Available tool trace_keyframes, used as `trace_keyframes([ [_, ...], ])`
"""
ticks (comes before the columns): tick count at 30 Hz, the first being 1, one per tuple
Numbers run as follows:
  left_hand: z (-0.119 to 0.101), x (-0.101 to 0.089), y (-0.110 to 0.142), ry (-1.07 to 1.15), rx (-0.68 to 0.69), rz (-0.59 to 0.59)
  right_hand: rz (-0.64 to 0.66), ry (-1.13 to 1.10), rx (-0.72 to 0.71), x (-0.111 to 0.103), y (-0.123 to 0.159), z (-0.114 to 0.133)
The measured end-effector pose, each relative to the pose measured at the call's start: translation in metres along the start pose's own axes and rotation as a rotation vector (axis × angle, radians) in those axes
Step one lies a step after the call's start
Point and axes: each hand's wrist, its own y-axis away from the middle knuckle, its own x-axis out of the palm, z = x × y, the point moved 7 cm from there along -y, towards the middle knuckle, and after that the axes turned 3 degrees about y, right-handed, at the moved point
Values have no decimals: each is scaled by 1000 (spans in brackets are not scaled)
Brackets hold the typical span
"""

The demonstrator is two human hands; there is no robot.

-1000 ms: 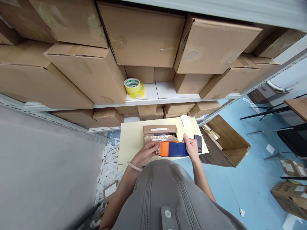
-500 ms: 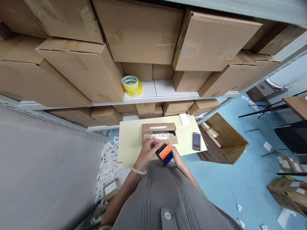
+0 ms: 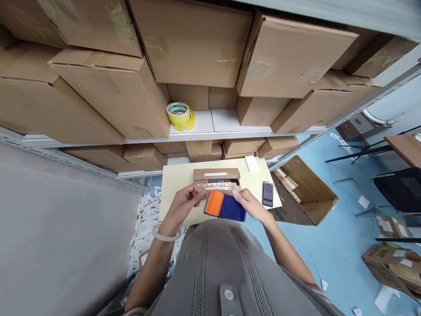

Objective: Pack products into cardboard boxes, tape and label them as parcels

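Note:
Both my hands hold a flat orange and dark blue box (image 3: pixel 225 206) just above the near edge of a small pale yellow table (image 3: pixel 179 186). My left hand (image 3: pixel 184 204) grips its orange end with curled fingers. My right hand (image 3: pixel 249 203) is closed on the blue end. Right behind the box lies an open brown cardboard parcel (image 3: pixel 216 175) with clear plastic wrap showing inside. A bracelet is on my left wrist.
A phone (image 3: pixel 268 194) and a small white item (image 3: pixel 252 163) lie on the table's right side. Yellow tape rolls (image 3: pixel 180 115) sit on a shelf among stacked cartons. An open carton (image 3: pixel 307 189) stands on the blue floor to the right; white paper scraps (image 3: pixel 146 221) litter the left.
The orange and blue box has been turned in my hands: it was flat, then end-on near my body, and now it lies flat again, tilted, closer to the parcel.

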Motion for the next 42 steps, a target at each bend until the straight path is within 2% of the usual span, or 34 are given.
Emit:
trace_keyframes([
  [3,-21,-31,16,100,66,-114,75,136,-38,-10,7,-2],
  [5,-36,-69,31,154,173,-333,120,212,-25,-22,13,-15],
  [7,-34,-91,36,119,111,-375,228,213,3,-30,19,-32],
  [10,-8,-106,22,93,-17,-299,428,109,27,-36,22,-48],
  [13,24,-128,-4,97,-71,-271,490,118,45,-47,14,-49],
  [15,35,-162,-14,109,-25,-388,453,181,82,-66,8,-48],
  [17,42,-204,-15,141,46,-546,369,242,139,-94,6,-49],
  [18,48,-220,-16,157,54,-574,309,274,169,-111,6,-50],
  [19,56,-231,-18,157,18,-554,282,284,203,-126,8,-52],
  [21,77,-241,-23,136,-60,-541,279,240,252,-147,11,-55],
  [24,111,-232,-39,133,-103,-550,254,142,271,-164,10,-56],
  [29,166,-190,-77,190,-192,-502,123,-18,259,-167,-6,-42],
  [32,190,-170,-98,205,-212,-471,72,-118,242,-155,-18,-27],
  [34,205,-157,-110,215,-227,-458,85,-138,213,-141,-27,-14],
  [38,230,-134,-127,233,-248,-429,121,-91,156,-115,-41,14],
  [42,246,-115,-137,229,-246,-397,106,-31,98,-101,-46,41],
])
